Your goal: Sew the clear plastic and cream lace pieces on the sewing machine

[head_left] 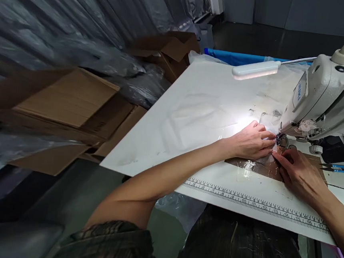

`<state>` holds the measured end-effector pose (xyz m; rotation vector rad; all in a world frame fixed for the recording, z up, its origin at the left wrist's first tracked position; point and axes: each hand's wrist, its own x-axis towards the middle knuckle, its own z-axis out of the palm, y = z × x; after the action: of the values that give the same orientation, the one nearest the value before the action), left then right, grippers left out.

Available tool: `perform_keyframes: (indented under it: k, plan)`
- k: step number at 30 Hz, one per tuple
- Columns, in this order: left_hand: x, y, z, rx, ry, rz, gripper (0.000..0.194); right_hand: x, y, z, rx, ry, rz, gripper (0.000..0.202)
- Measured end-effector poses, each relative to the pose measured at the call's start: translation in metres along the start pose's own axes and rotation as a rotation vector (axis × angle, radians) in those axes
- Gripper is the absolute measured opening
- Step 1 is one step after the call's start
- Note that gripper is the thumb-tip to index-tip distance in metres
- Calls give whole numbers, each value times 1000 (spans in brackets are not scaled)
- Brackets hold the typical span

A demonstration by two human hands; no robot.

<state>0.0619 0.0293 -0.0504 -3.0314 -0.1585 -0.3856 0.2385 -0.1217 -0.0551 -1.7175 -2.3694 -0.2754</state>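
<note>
A white sewing machine (306, 90) stands on the right of the white table, its presser foot (280, 139) low over the bed. My left hand (253, 142) lies palm down just left of the foot, fingers stretched over a piece of clear plastic sheet (267, 158). Closer to the table's front edge, my right hand (302, 174) has its fingers bent, thumb and forefinger closed at the sheet's edge. Under both hands is a brown, shiny surface (247, 164). The fingertips partly hide the sheet, and I cannot tell how much of it is under the foot.
Blue-handled thread snips (341, 168) lie right of my right hand. A lamp (255, 70) lights the sewing spot. A printed ruler (256, 202) runs along the front edge. Open cardboard boxes (69, 96) and clear plastic wrapping (145, 84) stand left of the table.
</note>
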Motion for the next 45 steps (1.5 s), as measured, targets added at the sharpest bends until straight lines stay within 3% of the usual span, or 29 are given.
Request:
perform_keyframes:
  k: [10, 17, 33, 45]
  plan:
    - [-6, 0, 2, -34, 32, 2, 35, -3, -2, 4, -24, -35, 13, 35]
    - [-7, 0, 7, -21, 78, 20, 37, -2, -5, 4, 16, 40, 22, 33]
    - [-3, 9, 6, 1, 92, -31, 29, -2, -9, 2, 17, 73, 107, 32]
    - [-5, 11, 5, -9, 86, -75, 39, -3, -6, 1, 83, 69, 173, 35]
